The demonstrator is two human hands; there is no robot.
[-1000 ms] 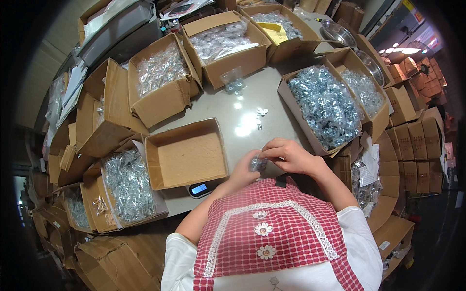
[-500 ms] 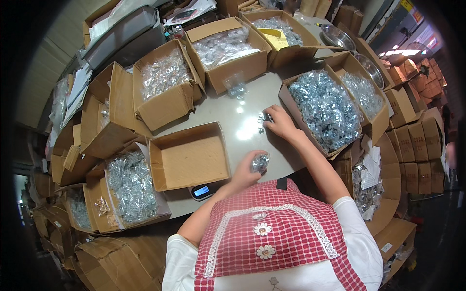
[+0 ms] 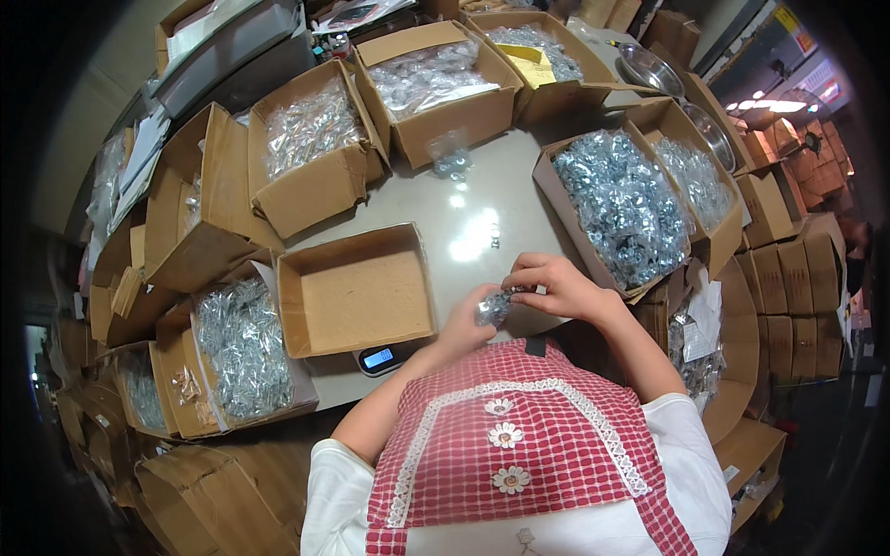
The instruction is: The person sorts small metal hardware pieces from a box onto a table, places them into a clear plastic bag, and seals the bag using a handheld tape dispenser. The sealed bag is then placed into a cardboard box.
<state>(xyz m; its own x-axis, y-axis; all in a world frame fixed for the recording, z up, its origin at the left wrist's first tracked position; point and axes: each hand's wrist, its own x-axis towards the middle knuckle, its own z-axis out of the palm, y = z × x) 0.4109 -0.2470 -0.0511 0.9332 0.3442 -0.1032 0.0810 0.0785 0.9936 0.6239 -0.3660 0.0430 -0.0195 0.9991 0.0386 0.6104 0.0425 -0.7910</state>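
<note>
My left hand (image 3: 466, 324) holds a small clear bag of shiny metal parts (image 3: 492, 305) at the near edge of the grey table (image 3: 464, 199). My right hand (image 3: 554, 284) is pinched at the bag's right side, fingers closed on it. Just left of the hands an empty open cardboard box (image 3: 357, 292) sits on a small scale, whose blue display (image 3: 377, 359) shows below it. A few loose metal parts (image 3: 494, 237) lie on the table beyond my hands.
Open cardboard boxes full of bagged metal parts ring the table: right (image 3: 624, 206), far (image 3: 428, 78), far left (image 3: 311, 130), near left (image 3: 243, 345). A small filled bag (image 3: 451, 157) lies at the back of the table. Metal bowls (image 3: 653, 69) and stacked cartons (image 3: 788, 278) stand right.
My right hand, which had reached out to the loose parts on the table half a second ago, has come back to the bag in my left hand.
</note>
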